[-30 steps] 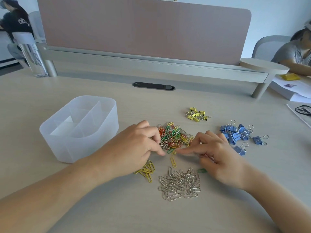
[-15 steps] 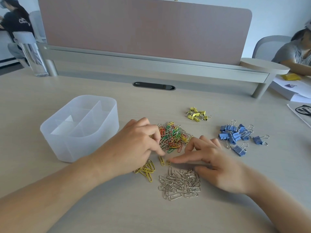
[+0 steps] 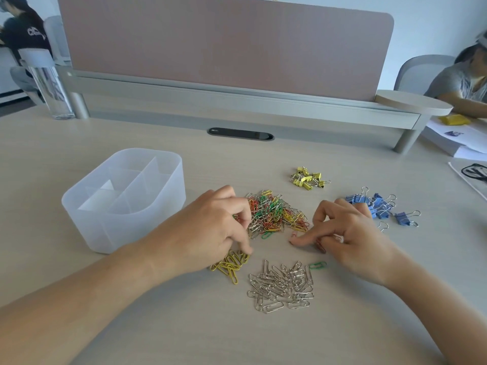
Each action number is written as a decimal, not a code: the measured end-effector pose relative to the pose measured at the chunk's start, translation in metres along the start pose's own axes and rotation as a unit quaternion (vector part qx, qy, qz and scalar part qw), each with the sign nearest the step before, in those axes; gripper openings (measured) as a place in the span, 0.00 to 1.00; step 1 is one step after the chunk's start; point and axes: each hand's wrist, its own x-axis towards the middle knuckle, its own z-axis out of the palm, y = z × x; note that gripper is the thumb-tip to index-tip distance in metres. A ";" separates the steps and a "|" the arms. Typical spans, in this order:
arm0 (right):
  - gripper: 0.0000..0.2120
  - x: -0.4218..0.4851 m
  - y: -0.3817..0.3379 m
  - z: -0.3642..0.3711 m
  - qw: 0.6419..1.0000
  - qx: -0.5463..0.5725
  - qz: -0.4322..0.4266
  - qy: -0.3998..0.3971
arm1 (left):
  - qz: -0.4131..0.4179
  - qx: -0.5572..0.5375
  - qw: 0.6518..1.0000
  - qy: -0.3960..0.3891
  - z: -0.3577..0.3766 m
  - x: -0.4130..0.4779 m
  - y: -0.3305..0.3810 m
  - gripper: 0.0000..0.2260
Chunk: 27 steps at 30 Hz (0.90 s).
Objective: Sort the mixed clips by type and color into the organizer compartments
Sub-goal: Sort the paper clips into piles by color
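A mixed pile of coloured paper clips (image 3: 274, 214) lies mid-table between my hands. My left hand (image 3: 208, 230) has bent fingers, and its thumb tip presses on the yellow paper clips (image 3: 232, 264) just below the pile. My right hand (image 3: 350, 235) stretches its index finger along the table beside a loose red clip (image 3: 293, 234) and pinches red paper clips (image 3: 322, 246) under its curled fingers. Silver paper clips (image 3: 282, 288) form a heap in front, with one green clip (image 3: 317, 265) beside it. The translucent organizer (image 3: 126, 227) stands at left; I see nothing in its compartments.
Yellow binder clips (image 3: 308, 177) and blue binder clips (image 3: 382, 206) lie in separate groups at the right rear. A clear bottle (image 3: 50, 88) stands far left by the desk divider (image 3: 224, 48). Papers (image 3: 448, 138) lie at the right edge. Other people sit beyond.
My left hand drew back from the mixed pile, sliding a yellow clip down to the yellow group. My right hand swept in over the silver heap, then moved back right, uncovering the green clip.
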 end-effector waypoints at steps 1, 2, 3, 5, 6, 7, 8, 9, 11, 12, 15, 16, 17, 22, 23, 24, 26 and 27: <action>0.23 0.000 0.002 -0.003 1.000 -0.004 0.015 0.014 | -0.004 -0.001 1.000 0.006 -0.001 0.000 0.000 0.15; 0.21 0.001 0.004 -0.005 0.999 -0.012 0.029 0.028 | -0.007 0.001 1.000 0.010 -0.001 -0.001 0.001 0.15; 0.20 0.001 0.006 -0.006 0.998 -0.018 0.042 0.041 | -0.010 0.006 1.000 0.015 -0.001 -0.001 0.001 0.15; 0.20 0.002 0.006 -0.006 0.997 -0.015 0.053 0.057 | -0.014 0.018 0.999 0.026 0.002 -0.001 0.001 0.18; 0.21 0.002 0.004 -0.005 0.997 -0.009 0.045 0.057 | -0.016 0.028 0.999 0.027 0.005 -0.001 0.000 0.20; 0.22 0.001 0.002 -0.004 0.998 -0.006 0.028 0.052 | -0.019 0.040 0.999 0.022 0.007 -0.001 0.000 0.23; 0.24 0.000 -0.001 -0.001 0.999 -0.008 0.006 0.042 | -0.019 0.056 0.998 0.013 0.010 -0.001 -0.001 0.25; 0.25 0.000 -0.004 0.002 0.999 -0.013 -0.013 0.032 | -0.018 0.072 0.997 0.001 0.013 -0.002 -0.002 0.25; 0.27 0.000 -0.006 0.007 0.999 -0.020 -0.034 0.022 | -0.018 0.094 0.995 -0.020 0.018 -0.002 -0.002 0.25; 0.27 0.000 -0.006 0.007 0.999 -0.018 -0.036 0.022 | -0.016 0.094 0.995 -0.025 0.020 -0.002 -0.001 0.26; 0.27 0.000 -0.005 0.005 0.999 -0.008 -0.032 0.027 | 0.002 0.084 0.996 -0.029 0.025 0.000 0.004 0.28; 0.27 0.000 -0.005 0.004 0.999 -0.007 -0.032 0.028 | 0.007 0.085 0.996 -0.025 0.025 0.000 0.006 0.28; 0.27 0.000 -0.004 0.003 0.999 -0.008 -0.031 0.028 | 0.010 0.085 0.996 -0.017 0.024 0.001 0.007 0.28; 0.28 0.000 -0.004 0.004 0.999 -0.015 -0.030 0.010 | -0.008 0.081 0.997 0.007 0.021 0.002 0.005 0.26; 0.28 0.000 -0.004 0.005 0.999 -0.018 -0.033 0.003 | -0.013 0.085 0.996 0.005 0.021 0.002 0.004 0.26; 0.29 0.000 -0.004 0.006 0.999 -0.021 -0.033 -0.004 | -0.018 0.088 0.996 0.002 0.022 0.001 0.003 0.26; 0.27 -0.001 -0.003 0.004 0.999 -0.019 -0.026 -0.005 | -0.020 0.095 0.995 -0.005 0.023 0.000 0.002 0.27; 0.26 -0.001 -0.003 0.002 1.000 -0.014 -0.017 0.000 | -0.019 0.098 0.995 -0.006 0.023 0.000 0.002 0.27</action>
